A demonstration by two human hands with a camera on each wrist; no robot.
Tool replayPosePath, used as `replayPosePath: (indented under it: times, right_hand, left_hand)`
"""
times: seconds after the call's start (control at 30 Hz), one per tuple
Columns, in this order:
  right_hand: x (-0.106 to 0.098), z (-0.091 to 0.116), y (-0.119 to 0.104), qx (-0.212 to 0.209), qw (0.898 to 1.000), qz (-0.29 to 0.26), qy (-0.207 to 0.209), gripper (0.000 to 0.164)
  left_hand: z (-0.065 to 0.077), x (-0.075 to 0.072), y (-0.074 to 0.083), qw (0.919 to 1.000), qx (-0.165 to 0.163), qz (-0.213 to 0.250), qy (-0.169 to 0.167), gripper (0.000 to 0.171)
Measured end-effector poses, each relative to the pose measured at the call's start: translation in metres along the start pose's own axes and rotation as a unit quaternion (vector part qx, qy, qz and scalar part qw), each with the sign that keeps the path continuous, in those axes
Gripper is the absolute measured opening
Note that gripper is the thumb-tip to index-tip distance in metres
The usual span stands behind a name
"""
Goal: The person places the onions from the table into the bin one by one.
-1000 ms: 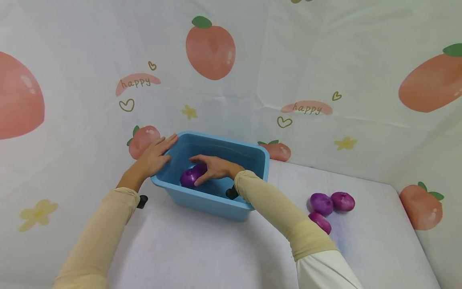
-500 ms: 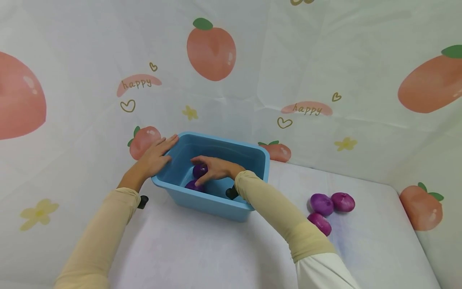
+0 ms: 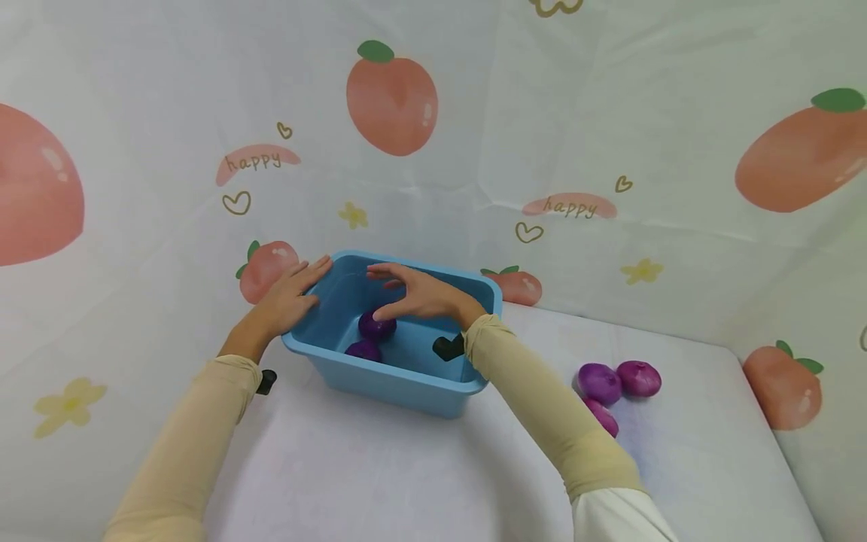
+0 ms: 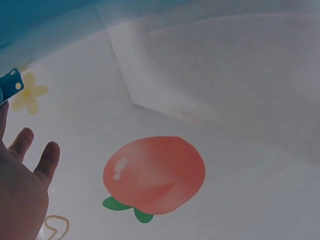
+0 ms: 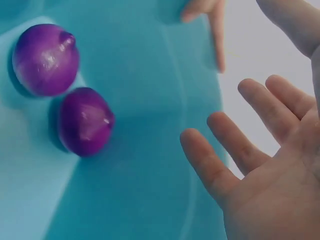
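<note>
Here, on the left rim of a rectangular blue plastic tub (image 3: 400, 391), the left hand (image 3: 286, 301) is rested, fingers straight. Inside the tub, two round purple onions (image 5: 86, 122) are overhung by the right hand (image 3: 428, 295), fingers wide. Right of the tub, three magenta-purple onions (image 3: 599, 384) are clustered.

A corner enclosed by sheeting; what sort of room holds it cannot be told. White sheeting (image 3: 467, 98) with printed red fruits (image 3: 392, 105), yellow flowers (image 3: 354, 215) and the word "happy" (image 3: 570, 205) fills the upper frame and right edge, around a pale worktop (image 3: 339, 467) at lower centre.
</note>
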State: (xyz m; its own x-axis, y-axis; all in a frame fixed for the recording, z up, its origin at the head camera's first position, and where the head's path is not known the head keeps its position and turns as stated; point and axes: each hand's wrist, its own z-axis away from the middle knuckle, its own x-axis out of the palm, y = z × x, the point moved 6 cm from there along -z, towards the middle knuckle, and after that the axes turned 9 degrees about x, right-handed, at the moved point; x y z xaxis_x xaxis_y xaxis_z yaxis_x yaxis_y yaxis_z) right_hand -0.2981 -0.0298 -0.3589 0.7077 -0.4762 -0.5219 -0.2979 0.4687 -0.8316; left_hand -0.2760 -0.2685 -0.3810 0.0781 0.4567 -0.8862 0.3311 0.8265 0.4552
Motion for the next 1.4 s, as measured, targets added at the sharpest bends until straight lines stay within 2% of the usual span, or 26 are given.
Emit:
replayPosePath:
  times: [0.2, 0.37, 0.53, 0.63, 0.83, 1.1, 1.23, 1.4]
  right_hand:
    - [-0.035, 0.038, 0.004, -0.032, 0.998, -0.020, 0.057, 0.078]
    - [-0.062, 0.074, 0.017, -0.033, 0.993, -0.017, 0.110, 0.076]
    - [-0.083, 0.109, 0.038, -0.010, 0.987, 0.002, 0.162, 0.076]
    - [-0.092, 0.128, 0.051, 0.016, 0.982, -0.006, 0.188, 0.075]
    - [-0.107, 0.162, 0.070, 0.049, 0.972, 0.007, 0.230, 0.073]
    - [-0.121, 0.218, 0.105, 0.077, 0.957, 0.040, 0.278, 0.067]
    - [-0.122, 0.244, 0.126, 0.105, 0.947, 0.041, 0.300, 0.064]
    - [-0.114, 0.270, 0.156, 0.125, 0.940, 0.035, 0.315, 0.064]
  left_hand:
    - [0.001, -0.001, -0.001, 1.0000, 0.002, 0.003, 0.001, 0.068]
    - [0.001, -0.002, 0.000, 1.0000, -0.001, 0.005, 0.001, 0.069]
    - [-0.001, -0.005, 0.002, 1.0000, 0.005, 0.008, 0.003, 0.068]
    - [0.000, -0.006, 0.002, 0.9999, 0.003, 0.008, 0.005, 0.068]
    - [0.003, -0.005, -0.001, 1.0000, 0.002, 0.004, 0.007, 0.068]
    - [-0.001, 0.000, -0.001, 0.9999, 0.002, 0.007, 0.008, 0.069]
    - [-0.001, 0.000, -0.001, 0.9999, 0.000, 0.009, 0.010, 0.069]
    - [0.000, 0.001, -0.002, 0.9999, -0.001, 0.012, 0.008, 0.069]
